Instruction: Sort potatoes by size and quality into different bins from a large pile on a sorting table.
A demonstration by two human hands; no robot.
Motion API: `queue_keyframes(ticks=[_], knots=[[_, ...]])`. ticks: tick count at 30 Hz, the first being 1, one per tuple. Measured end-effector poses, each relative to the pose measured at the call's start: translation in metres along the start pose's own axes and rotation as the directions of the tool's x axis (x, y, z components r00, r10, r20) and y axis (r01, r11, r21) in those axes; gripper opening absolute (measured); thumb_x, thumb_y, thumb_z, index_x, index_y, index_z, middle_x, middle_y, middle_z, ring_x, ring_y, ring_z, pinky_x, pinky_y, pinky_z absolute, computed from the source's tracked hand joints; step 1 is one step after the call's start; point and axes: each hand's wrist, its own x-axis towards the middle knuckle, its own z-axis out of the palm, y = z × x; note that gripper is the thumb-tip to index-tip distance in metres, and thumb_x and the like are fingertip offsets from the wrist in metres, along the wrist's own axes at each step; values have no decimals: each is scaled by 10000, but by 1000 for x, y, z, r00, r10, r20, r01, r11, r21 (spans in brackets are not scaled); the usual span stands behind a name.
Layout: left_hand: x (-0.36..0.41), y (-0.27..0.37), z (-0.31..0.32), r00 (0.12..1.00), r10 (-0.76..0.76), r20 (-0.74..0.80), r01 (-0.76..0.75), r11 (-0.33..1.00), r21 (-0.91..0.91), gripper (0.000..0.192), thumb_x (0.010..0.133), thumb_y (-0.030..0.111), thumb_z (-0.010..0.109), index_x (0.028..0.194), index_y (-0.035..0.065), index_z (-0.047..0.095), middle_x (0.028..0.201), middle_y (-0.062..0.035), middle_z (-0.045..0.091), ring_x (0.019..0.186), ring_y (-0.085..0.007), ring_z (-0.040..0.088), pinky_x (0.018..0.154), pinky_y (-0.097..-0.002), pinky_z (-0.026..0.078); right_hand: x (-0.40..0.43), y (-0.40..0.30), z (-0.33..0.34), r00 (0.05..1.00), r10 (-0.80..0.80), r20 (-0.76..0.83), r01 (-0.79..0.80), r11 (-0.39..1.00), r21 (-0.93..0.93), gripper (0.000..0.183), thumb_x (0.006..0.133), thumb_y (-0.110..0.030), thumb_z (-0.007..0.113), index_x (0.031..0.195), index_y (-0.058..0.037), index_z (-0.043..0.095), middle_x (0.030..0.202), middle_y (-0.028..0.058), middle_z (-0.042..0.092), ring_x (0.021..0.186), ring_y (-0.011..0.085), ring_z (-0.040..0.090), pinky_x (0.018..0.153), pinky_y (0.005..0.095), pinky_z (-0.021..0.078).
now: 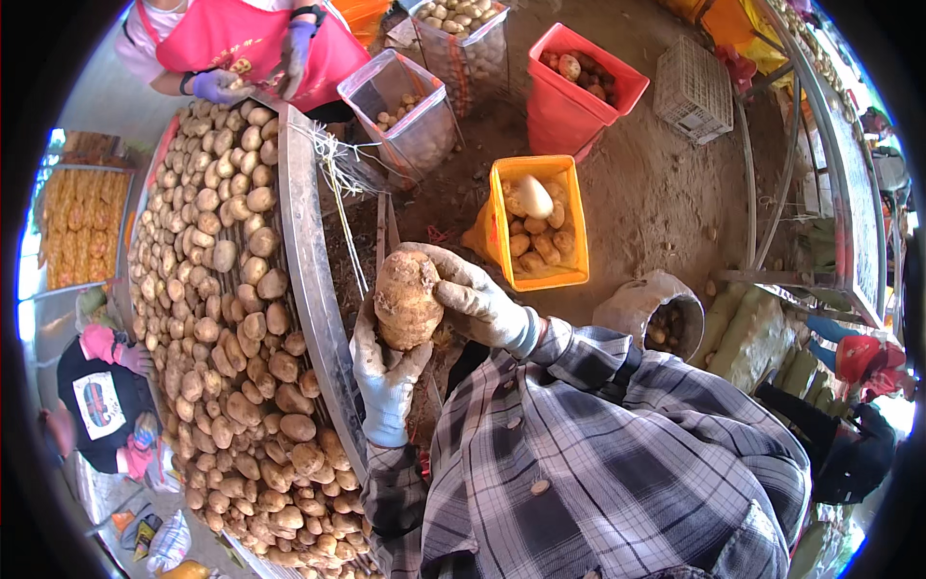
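Observation:
Both my hands wear soiled, pale blue-white work gloves. Between them is a large, knobbly brown potato (409,300) with rough, dirty skin. My left hand (387,369) cups its lower left side, thumb at its bottom end. From the upper right, my right hand (477,297) grips it with the thumb and fingers. Just left of the hands runs the metal edge (307,239) of a long sorting table covered with many potatoes (239,347). Beyond my right hand, a yellow bag (582,278) stands open on the ground, holding large potatoes and a paler one on top.
A red bag (561,130) and clear bags (419,145) of potatoes stand beyond the yellow one. A plastic crate (693,90) lies farther right. Near my right elbow is a whitish sack (622,311) with potatoes. Co-workers stand at the table's far end (253,51) and left side (108,405).

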Motion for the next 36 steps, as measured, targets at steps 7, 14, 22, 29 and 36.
queue_keyframes(ticks=[7, 14, 22, 29, 36], knots=[[8, -6, 9, 994, 82, 69, -91, 986, 143, 881, 769, 73, 858, 1501, -16, 376, 1456, -137, 475, 1308, -262, 507, 1098, -394, 446, 7, -11, -16, 960, -119, -254, -15, 884, -468, 432, 1049, -394, 534, 1196, 5, 611, 1118, 74, 672, 1013, 126, 616, 916, 306, 508], [10, -3, 18, 994, 65, 89, -73, 993, 92, 838, 772, 141, 877, 1462, -16, 429, 1438, -140, 495, 1287, -262, 527, 1088, -400, 456, 14, -12, -26, 934, -27, -356, -13, 994, -108, 473, 1064, -408, 495, 1175, 24, 652, 1055, 105, 705, 938, 170, 681, 861, 330, 563], [11, 11, 20, 998, -57, 24, 58, 996, -67, 686, 893, 204, 758, 1458, -30, 445, 1406, -144, 515, 1156, -218, 584, 864, -332, 548, 6, -26, -22, 917, 201, -346, -116, 961, 250, 426, 1033, -360, 559, 1308, -35, 569, 1205, 105, 669, 1090, 224, 669, 976, 412, 542], [9, 18, 26, 996, -56, 63, 57, 998, -14, 552, 979, 217, 609, 1453, -26, 462, 1278, -133, 596, 834, -158, 625, 693, -284, 548, 2, -17, -45, 897, 316, -310, -156, 881, 446, 370, 1032, -342, 558, 1288, -77, 580, 1197, 103, 677, 1086, 257, 671, 973, 445, 546], [-7, -14, 26, 940, -321, 114, 294, 934, 204, 396, 931, 77, 707, 1296, -17, 587, 1184, -95, 658, 853, -146, 659, 692, -252, 551, -37, 20, -84, 819, 321, -475, -71, 879, 472, 226, 992, -248, 624, 1117, -61, 647, 1050, 58, 689, 966, 198, 656, 933, 386, 537]])
